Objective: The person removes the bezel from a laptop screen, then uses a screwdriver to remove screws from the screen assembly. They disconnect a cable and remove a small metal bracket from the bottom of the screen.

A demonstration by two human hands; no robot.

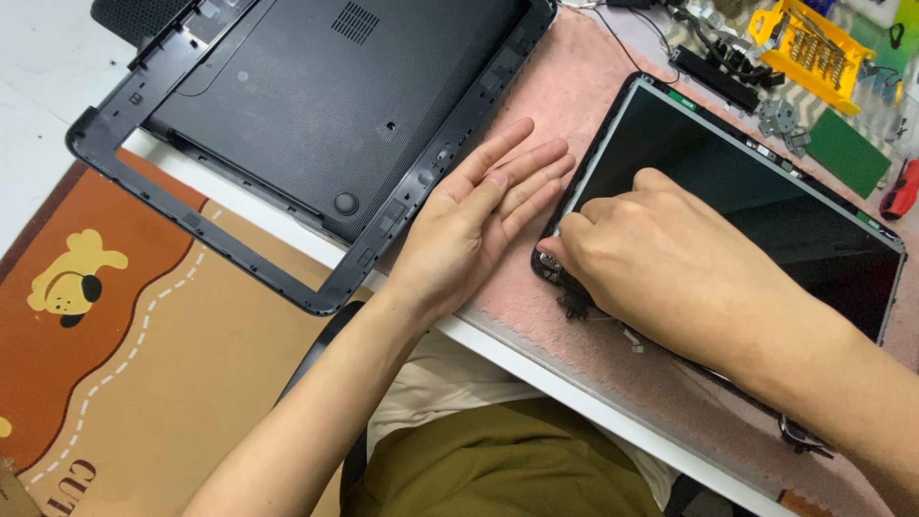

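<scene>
Pinching the screen panel [756,206] corner, right hand [651,244]; left hand [474,215] flat, open beside.

- both arms are bare right up to where they leave the shot, so no sleeves show at all
- left hand [479,215] has no rings, no watch, no glove, nothing on the wrist either
- right hand [661,254] is the same deal, totally bare, no jewellery or strap
- nails look short and plain on the fingers you can see
- olive green trousers or shorts [498,469] over the lap, soft looking fabric with a few folds
- cream coloured top [445,383] peeking out just above the olive bit, a little rumpled
</scene>
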